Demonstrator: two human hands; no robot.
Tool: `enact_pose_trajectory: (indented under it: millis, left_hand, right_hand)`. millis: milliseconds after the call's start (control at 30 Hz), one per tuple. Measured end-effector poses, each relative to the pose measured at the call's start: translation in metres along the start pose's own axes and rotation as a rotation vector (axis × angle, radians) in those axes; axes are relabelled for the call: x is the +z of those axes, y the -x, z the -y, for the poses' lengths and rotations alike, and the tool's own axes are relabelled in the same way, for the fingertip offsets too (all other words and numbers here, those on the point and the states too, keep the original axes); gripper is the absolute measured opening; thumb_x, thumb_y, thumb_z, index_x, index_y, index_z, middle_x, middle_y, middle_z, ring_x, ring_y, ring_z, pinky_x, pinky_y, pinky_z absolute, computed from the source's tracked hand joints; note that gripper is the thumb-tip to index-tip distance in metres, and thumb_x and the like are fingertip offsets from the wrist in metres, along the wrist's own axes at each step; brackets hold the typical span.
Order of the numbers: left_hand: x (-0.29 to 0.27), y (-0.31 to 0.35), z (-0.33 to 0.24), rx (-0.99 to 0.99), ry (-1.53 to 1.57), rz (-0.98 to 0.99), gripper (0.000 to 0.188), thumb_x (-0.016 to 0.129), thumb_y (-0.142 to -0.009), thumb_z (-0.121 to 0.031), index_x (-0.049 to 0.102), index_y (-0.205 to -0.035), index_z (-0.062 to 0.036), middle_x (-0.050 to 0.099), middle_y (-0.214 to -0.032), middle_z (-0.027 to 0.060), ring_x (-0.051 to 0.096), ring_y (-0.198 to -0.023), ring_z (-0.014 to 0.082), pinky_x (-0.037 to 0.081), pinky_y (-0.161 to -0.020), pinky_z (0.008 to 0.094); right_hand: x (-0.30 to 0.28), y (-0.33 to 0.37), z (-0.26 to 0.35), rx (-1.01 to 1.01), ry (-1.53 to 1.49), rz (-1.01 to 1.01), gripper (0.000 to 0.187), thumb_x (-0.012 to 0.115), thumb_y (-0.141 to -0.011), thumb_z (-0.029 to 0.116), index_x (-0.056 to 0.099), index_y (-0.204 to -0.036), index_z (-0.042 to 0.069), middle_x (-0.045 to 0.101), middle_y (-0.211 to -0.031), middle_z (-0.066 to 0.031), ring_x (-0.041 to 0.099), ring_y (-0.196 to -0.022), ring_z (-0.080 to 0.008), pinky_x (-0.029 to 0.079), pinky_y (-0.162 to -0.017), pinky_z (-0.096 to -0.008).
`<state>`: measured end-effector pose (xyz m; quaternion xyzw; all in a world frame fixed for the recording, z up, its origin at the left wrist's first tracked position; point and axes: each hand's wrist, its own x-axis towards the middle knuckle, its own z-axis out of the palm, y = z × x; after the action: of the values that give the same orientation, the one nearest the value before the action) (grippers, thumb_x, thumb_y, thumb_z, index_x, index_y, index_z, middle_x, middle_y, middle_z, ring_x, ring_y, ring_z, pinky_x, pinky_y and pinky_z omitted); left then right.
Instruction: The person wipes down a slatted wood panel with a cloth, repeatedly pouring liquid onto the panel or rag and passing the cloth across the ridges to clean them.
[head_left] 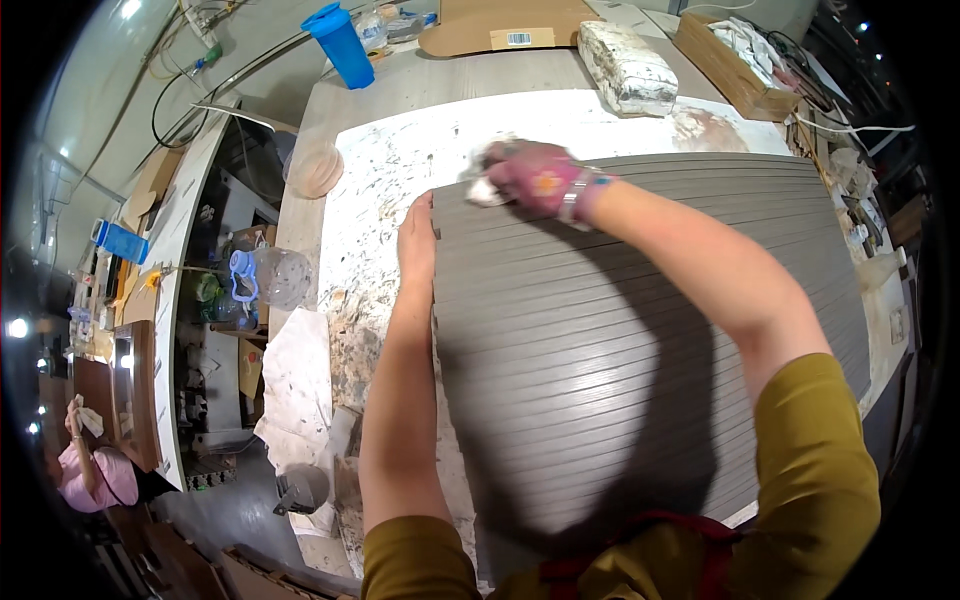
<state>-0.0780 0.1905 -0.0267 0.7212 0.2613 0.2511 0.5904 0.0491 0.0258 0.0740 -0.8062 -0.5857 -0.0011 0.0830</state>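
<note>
A large grey-brown grooved panel (580, 340) lies in front of me on the workbench. My left hand (417, 245), bare, rests against the panel's left edge near its far corner, its fingers stretched out along the side. In a stained pink-purple glove with a flower print, my right hand (535, 180) is closed round a crumpled, dirty white cloth (487, 190). That cloth is at the panel's far edge, near the left corner, and both are a little blurred. My right arm reaches across the panel and casts a dark shadow on it.
A smeared white sheet (375, 165) lies under the panel. Beyond it stand a blue cup (340, 45), a stained white block (627, 70) and a wooden box (735, 65). On the left are a clear container (315, 170) and a plastic jug (280, 278). Another person (95, 470) works far left.
</note>
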Motion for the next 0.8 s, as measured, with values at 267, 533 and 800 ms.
enact_pose_trajectory:
  millis: [267, 533, 800]
  left_hand:
    - [0.009, -0.013, 0.017, -0.059, -0.143, -0.030, 0.045, 0.040, -0.097, -0.035, 0.061, -0.107, 0.0042, 0.061, -0.080, 0.0091, 0.052, -0.075, 0.0171, 0.043, -0.068, 0.0320]
    - [-0.002, -0.003, 0.016, 0.017, 0.052, -0.043, 0.045, 0.039, -0.099, -0.033, 0.061, -0.122, -0.0023, 0.065, -0.106, 0.0091, 0.057, -0.087, 0.0167, 0.044, -0.078, 0.0282]
    - [0.011, -0.016, 0.029, 0.016, -0.001, 0.001, 0.046, 0.039, -0.100, -0.035, 0.059, -0.123, -0.0001, 0.063, -0.115, 0.0094, 0.056, -0.099, 0.0188, 0.044, -0.086, 0.0297]
  right_hand:
    - [0.024, -0.034, 0.031, -0.024, -0.080, -0.123, 0.027, 0.057, -0.080, 0.011, 0.066, -0.106, 0.009, 0.065, -0.106, -0.0136, 0.062, -0.103, -0.0292, 0.051, -0.086, -0.0371]
    - [0.034, 0.130, -0.103, 0.286, -0.360, -0.271, 0.017, 0.049, -0.088, 0.008, 0.062, -0.098, 0.006, 0.064, -0.097, -0.0094, 0.059, -0.091, -0.0276, 0.048, -0.081, -0.0362]
    - [0.010, 0.200, -0.145, 0.673, -0.162, -0.279, 0.021, 0.052, -0.082, 0.009, 0.063, -0.100, 0.007, 0.063, -0.087, -0.0183, 0.061, -0.081, -0.0359, 0.050, -0.072, -0.0433]
